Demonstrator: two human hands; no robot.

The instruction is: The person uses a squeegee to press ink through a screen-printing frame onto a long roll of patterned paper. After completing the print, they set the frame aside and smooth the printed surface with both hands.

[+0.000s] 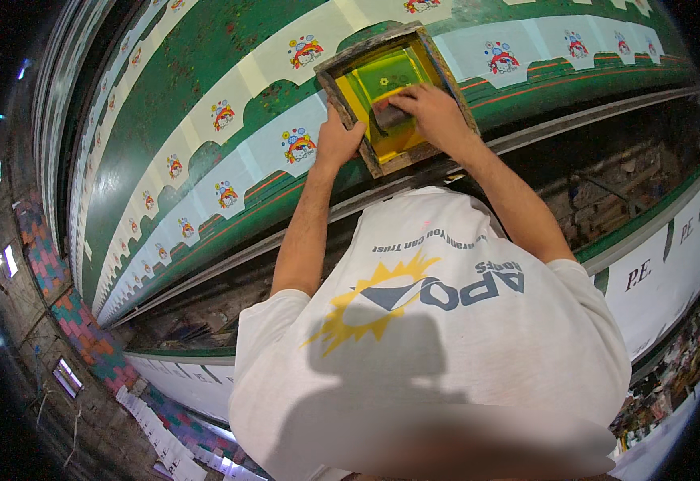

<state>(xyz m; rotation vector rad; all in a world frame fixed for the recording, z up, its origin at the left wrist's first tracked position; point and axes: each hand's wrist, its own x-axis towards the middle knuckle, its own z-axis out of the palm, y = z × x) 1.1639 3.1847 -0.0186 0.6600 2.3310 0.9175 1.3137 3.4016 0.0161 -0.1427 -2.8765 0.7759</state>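
Observation:
A wooden screen frame with yellow-green mesh lies over a pale strip of cut pieces on the long green table. My left hand grips the left side of the frame, thumb near its lower corner. Inside the frame, my right hand is closed on a dark squeegee, whose lower edge rests on the mesh. Pieces beside the frame carry a small colourful cartoon print, repeated along several rows.
A metal rail runs along the table edge by my body. Behind me stands another long table with white printed sheets on it. At the left are a floor with coloured patches and more white strips.

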